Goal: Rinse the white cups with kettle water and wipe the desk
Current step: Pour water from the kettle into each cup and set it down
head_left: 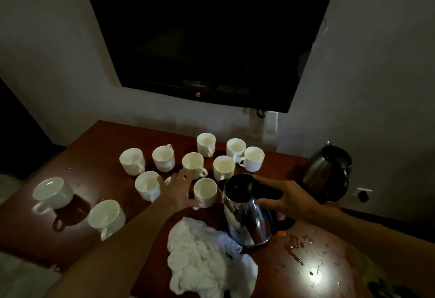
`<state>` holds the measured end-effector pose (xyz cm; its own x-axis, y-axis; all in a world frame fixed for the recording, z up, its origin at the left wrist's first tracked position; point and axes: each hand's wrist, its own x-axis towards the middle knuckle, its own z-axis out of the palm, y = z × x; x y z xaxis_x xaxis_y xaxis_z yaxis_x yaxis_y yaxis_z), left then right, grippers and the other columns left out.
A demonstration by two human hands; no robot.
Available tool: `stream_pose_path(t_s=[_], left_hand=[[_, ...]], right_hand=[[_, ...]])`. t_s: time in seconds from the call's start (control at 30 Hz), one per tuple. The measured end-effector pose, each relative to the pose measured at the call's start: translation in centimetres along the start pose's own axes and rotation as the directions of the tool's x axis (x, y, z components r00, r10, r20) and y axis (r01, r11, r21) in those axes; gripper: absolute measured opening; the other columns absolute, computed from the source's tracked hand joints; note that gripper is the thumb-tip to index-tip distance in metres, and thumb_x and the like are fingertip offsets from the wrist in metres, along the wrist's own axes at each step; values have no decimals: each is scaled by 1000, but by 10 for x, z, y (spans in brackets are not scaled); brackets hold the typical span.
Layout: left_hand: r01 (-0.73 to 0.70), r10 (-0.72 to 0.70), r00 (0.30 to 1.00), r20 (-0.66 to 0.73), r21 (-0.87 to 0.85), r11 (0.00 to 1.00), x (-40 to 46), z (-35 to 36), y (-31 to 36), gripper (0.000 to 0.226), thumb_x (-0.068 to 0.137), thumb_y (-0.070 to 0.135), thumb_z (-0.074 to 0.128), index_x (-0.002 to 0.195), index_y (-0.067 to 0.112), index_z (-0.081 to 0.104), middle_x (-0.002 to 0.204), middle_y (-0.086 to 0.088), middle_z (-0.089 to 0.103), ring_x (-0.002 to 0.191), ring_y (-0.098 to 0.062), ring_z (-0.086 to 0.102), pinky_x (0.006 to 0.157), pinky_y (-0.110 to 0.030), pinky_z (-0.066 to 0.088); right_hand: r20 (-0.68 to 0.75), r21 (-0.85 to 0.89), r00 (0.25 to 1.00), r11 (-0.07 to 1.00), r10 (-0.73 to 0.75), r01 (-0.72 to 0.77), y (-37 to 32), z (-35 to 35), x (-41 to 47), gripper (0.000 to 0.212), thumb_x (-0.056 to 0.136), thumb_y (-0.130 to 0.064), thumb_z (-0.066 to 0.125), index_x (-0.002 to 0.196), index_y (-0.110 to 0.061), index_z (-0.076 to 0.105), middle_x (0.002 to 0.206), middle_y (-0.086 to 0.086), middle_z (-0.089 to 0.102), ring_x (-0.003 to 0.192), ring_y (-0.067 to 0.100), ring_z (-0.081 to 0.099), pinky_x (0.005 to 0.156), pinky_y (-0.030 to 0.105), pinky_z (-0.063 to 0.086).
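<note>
Several white cups stand on the brown desk (98, 147), most in a cluster such as one at the back (206, 143); two cups (52, 191) (106, 216) sit apart at the left. My left hand (177, 191) hovers with fingers spread over the cluster, beside a cup (205, 191) and partly hiding another. A steel kettle (244, 213) stands at centre right; my right hand (290, 197) is at its black handle, thumb and fingers spread around it. A crumpled white cloth (207, 260) lies near the front edge.
A second steel kettle (327, 171) stands at the back right. Spilled water and droplets (299, 250) lie on the desk's front right. A dark wall-mounted screen (207, 38) hangs above the desk. A wall socket (362, 195) is at the right.
</note>
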<state>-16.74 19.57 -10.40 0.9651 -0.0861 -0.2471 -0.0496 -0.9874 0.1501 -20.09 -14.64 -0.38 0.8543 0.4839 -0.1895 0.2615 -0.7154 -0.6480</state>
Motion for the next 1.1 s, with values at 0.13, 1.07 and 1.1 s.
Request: stream_pose_path(t_s=[0.13,1.07,1.1], left_hand=[[-103,102,994,-28,-62,993,12,12,26,125,69,76,72,160,35,-2,167,-5,5,153,-31,3,113,-75,6],[-97,117,990,82,-216,972,44,23,43,101,66,48,90,147,16,38,147,-8,41,131,-26,47,105,-37,43],[-112,130,989,71,-214,970,43,20,45,98,66,48,89,145,17,40,143,-7,44,129,-25,49,104,-36,43]], right_hand=[[7,26,1000,1000,10,-10,10,-5,-10,71,90,-39,73,148,-43,33,63,-36,64,55,11,71,69,40,63],[21,79,997,994,71,-73,47,-29,-22,74,85,-55,70,150,-48,35,103,-7,73,77,19,75,73,40,63],[22,79,997,994,74,-75,49,-29,-21,74,84,-59,69,149,-50,34,107,-6,73,81,19,75,74,40,63]])
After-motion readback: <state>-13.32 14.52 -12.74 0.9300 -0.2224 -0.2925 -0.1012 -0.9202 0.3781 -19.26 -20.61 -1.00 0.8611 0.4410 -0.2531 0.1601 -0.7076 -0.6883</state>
